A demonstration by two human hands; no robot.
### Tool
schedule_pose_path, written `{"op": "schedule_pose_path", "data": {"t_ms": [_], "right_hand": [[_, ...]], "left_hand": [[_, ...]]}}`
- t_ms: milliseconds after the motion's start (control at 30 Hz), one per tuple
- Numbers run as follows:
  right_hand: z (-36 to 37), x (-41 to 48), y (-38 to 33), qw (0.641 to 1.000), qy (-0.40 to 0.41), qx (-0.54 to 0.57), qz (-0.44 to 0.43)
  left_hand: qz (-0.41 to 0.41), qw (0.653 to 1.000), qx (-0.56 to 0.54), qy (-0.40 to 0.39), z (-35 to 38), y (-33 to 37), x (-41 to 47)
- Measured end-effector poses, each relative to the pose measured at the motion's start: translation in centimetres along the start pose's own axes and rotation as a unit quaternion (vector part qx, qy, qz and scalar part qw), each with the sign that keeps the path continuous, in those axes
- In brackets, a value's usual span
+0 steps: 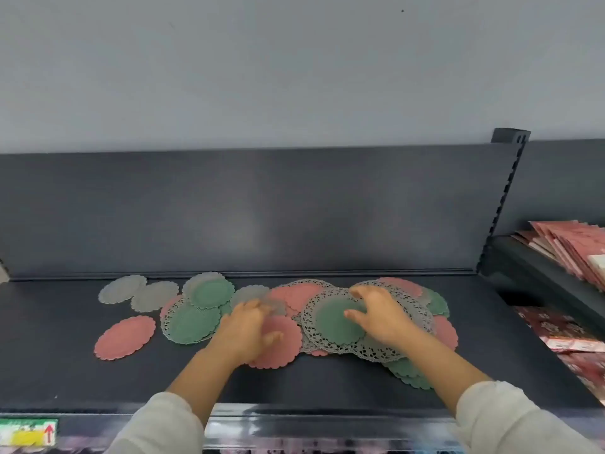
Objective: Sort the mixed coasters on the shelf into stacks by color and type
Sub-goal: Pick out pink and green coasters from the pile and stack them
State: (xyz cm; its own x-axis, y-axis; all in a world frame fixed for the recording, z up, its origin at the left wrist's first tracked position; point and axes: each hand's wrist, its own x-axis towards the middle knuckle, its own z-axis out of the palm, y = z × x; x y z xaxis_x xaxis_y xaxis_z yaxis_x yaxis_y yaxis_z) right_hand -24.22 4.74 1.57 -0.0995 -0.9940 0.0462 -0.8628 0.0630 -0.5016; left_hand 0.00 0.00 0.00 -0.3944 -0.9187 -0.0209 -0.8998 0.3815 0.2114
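On the dark shelf (327,385) the coasters lie in a loose, overlapping heap, and both hands are in among them. The right hand (379,319) rests with fingers spread on a green scalloped coaster (334,322) set on a grey lace doily (311,335); the grip is wide open, nothing pinched. The left hand (248,329) hovers over a pink scalloped coaster (281,345), but it's so blurred I can't tell its grip. Off to the left lie a lone pink coaster (124,337) and two plain grey coasters (122,288). Green edges (412,375) peek out from under the right forearm, half hidden.
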Motion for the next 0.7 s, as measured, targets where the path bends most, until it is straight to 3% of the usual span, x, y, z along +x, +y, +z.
{"op": "schedule_pose_path", "data": {"t_ms": [233,500,700], "right_hand": [[1.2,0.3,0.3,0.997,-0.025,-0.059,0.032],[2.4,0.4,0.7,0.99,-0.015,-0.132,0.04],[2.5,0.5,0.4,0.992,0.005,-0.121,0.045]], "left_hand": [[-0.018,0.999,0.006,-0.033,2.0,-0.7,0.1],[-0.052,0.998,-0.014,0.021,2.7,-0.1,0.7],[-0.057,0.981,-0.158,0.093,2.5,-0.3,-0.1]]}}
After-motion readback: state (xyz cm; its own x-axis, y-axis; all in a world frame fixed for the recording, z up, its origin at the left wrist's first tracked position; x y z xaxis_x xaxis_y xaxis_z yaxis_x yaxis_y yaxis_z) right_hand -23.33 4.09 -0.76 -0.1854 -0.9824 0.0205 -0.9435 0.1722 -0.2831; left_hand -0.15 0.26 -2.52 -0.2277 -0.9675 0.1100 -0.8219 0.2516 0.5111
